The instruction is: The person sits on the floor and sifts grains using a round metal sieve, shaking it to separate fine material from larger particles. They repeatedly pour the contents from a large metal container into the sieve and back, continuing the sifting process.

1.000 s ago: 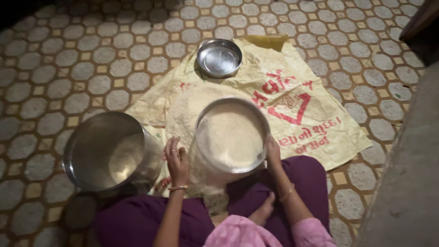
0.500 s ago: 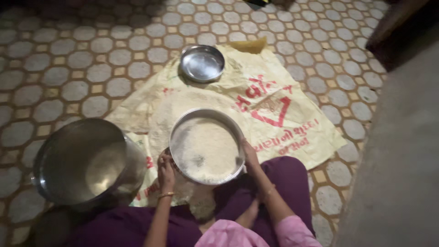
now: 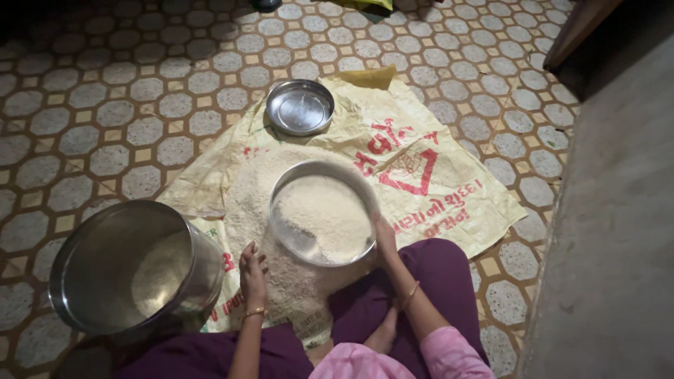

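Observation:
My right hand (image 3: 383, 236) grips the right rim of a round steel sieve (image 3: 295, 239) half filled with pale grain (image 3: 331, 210). The sieve hangs tilted over a heap of the same grain (image 3: 253, 193) spread on a yellow woven sack (image 3: 449, 189). My left hand (image 3: 252, 271) is off the sieve, fingers apart, just left of its rim and over the edge of the heap. My legs, in purple cloth, are folded under the sack's near edge.
A large steel pot (image 3: 98, 260) with some grain in its bottom stands at my left. A small, empty steel plate (image 3: 300, 107) lies on the sack's far end. Patterned tile floor (image 3: 105, 119) surrounds the sack; a grey concrete ledge (image 3: 618, 210) rises at right.
The left hand has let go of the sieve's rim and dropped beside it. The sieve has tilted, its grain has shifted to the right side, and the view has drifted.

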